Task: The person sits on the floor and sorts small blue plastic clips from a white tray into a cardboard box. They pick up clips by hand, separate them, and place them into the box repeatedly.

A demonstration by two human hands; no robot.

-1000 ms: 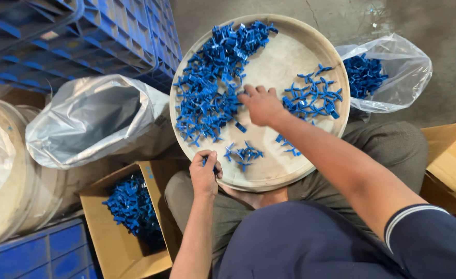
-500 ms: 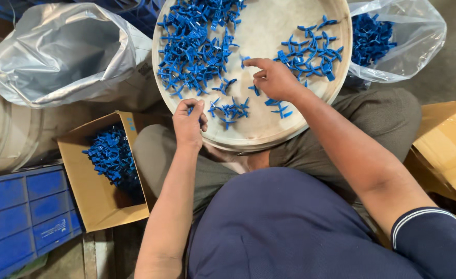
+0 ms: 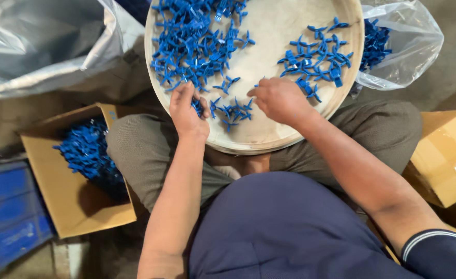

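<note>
The right hand [image 3: 279, 99] has drawn back from the right-hand cluster to the tray's near middle, fingers curled over a small group of blue plastic pieces [image 3: 232, 109] — sorting carries on. The left hand [image 3: 186, 111] pinches a few pieces at the near rim of the round tray [image 3: 269, 139]. Left, a cardboard box [image 3: 65, 199] holds more pieces; far right, a clear bag [image 3: 408, 46] too.

Single view: head-worn camera, looking steeply down and forward from close above the seated person's lap, over both forearms onto the round tray [image 3: 344, 88]; floor at the edges.
</note>
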